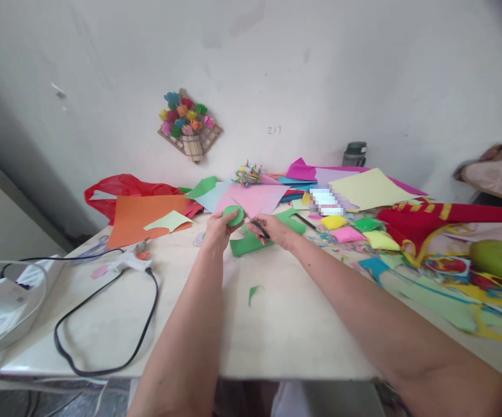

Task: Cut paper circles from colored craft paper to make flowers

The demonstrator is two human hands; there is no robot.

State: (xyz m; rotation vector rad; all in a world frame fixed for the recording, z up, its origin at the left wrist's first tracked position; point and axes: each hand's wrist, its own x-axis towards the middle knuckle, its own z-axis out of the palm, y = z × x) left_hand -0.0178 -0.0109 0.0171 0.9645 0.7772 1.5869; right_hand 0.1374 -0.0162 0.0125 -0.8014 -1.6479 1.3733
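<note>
- Presently, the right hand (272, 230) grips the dark-handled scissors (263, 231), fingers closed about the handles.
- Scissors' long axis runs diagonally; the blades point forward and to the left, away from the person, handles nearer the right palm.
- Left hand (219, 228) pinches a green disc (233, 216) between thumb and fingers; its broad side faces the camera.
- Blades lie at the disc's right edge; whether they touch it, cannot tell.
- Both items are held above the table (298, 330), near a larger green sheet (248, 247).
- Writing: "217" (274, 130) on the wall (251, 69), legible.
- Red cloth (392, 223), at right, bears yellow lettering (444, 212), partly folded, not readable whole.
- Dark bottle (354, 155) carries a pale label (363, 148), too small to read.
</note>
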